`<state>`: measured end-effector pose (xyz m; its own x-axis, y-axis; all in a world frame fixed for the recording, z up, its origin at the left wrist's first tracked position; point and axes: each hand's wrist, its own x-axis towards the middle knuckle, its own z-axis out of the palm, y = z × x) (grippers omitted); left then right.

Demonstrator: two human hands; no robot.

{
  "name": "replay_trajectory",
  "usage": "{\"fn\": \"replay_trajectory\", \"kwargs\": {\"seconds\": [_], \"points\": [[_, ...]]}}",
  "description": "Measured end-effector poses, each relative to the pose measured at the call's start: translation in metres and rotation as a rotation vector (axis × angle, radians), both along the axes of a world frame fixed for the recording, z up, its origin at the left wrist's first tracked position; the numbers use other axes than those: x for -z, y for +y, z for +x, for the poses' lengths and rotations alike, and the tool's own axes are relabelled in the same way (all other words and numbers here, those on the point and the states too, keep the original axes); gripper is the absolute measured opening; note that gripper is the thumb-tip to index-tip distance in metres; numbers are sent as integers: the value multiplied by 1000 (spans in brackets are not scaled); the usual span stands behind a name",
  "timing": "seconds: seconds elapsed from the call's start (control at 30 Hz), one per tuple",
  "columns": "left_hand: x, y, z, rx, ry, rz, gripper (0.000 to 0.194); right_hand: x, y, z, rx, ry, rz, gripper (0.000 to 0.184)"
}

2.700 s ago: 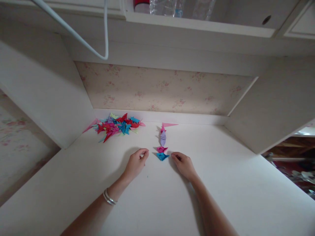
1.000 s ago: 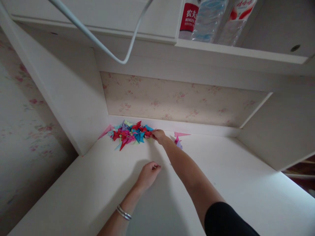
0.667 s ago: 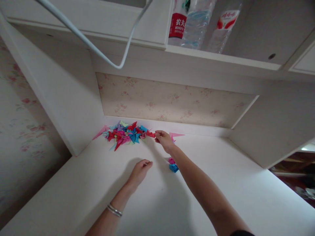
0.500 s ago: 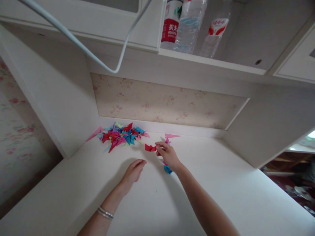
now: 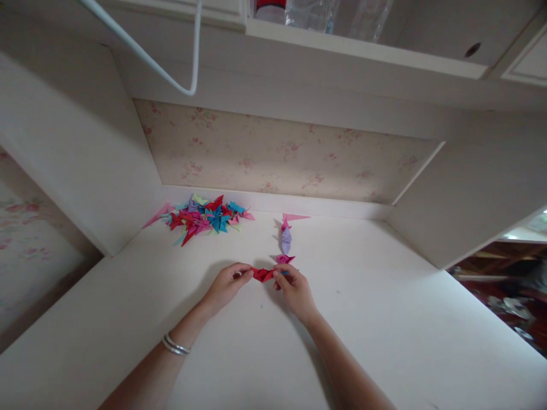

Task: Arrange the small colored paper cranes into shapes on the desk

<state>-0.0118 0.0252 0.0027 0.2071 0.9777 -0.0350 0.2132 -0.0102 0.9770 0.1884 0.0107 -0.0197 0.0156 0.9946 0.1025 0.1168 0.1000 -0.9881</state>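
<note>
A red folded-paper piece (image 5: pixel 262 275), apparently an origami crane, is stretched between my two hands above the white tabletop. My left hand (image 5: pixel 228 285) pinches its left tip, and my right hand (image 5: pixel 294 287) pinches the right tip. Just beyond my right hand lies a magenta folded-paper piece (image 5: pixel 284 259). Farther back, in a rough line with it, are a lilac folded-paper piece (image 5: pixel 286 241) and a pink one (image 5: pixel 294 217). A bit of blue paper shows behind my right fingers, mostly hidden.
A heap of many-coloured folded-paper pieces (image 5: pixel 205 219) lies at the back left of the white tabletop (image 5: pixel 239 353). Overhead, a shelf (image 5: pixel 363 48) holds plastic bottles, and a white cable (image 5: pixel 158 67) hangs down in a loop. Side panels flank the tabletop.
My left hand has come up and taken hold of the red paper piece's left end. My right hand has brought the piece nearer to me. The view has tilted downward.
</note>
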Motion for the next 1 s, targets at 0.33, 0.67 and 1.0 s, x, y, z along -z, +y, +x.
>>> {"fn": "replay_trajectory", "kwargs": {"seconds": [0.33, 0.67, 1.0], "points": [[6, 5, -3, -13, 123, 267, 32, -5, -3, 3, -11, -91, 99, 22], [8, 5, -3, -66, 119, 318, 30, -1, -3, 4, 4, -94, 122, 20], [16, 8, -3, -15, 136, 288, 30, -2, -5, 3, 16, -59, 57, 26]]}}
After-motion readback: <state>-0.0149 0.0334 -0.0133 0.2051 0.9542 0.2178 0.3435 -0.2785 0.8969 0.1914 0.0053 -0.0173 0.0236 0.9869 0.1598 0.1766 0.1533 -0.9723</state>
